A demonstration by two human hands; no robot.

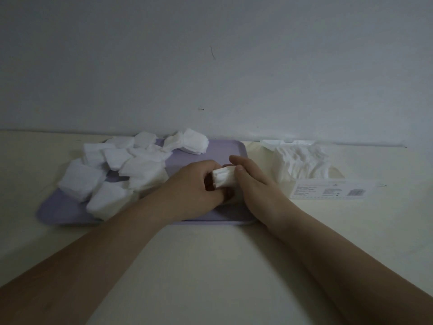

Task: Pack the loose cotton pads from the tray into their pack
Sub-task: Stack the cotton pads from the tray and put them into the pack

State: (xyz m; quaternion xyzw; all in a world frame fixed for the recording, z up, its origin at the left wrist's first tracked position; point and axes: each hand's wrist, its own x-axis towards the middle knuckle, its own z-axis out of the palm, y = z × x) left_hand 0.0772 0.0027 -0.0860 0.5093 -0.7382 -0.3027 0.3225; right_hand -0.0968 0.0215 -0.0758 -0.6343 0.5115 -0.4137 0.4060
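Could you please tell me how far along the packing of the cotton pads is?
Done: the pack beside the tray already holds cotton pads. In hand: the left hand and right hand grip a small stack of pads. Left: many loose pads heaped on the tray's left side.

Both bare forearms reach forward and converge, the left hand [196,184], fingers curled, and the right hand [255,181] together gripping a small white stack of square cotton pads [224,176] between them.
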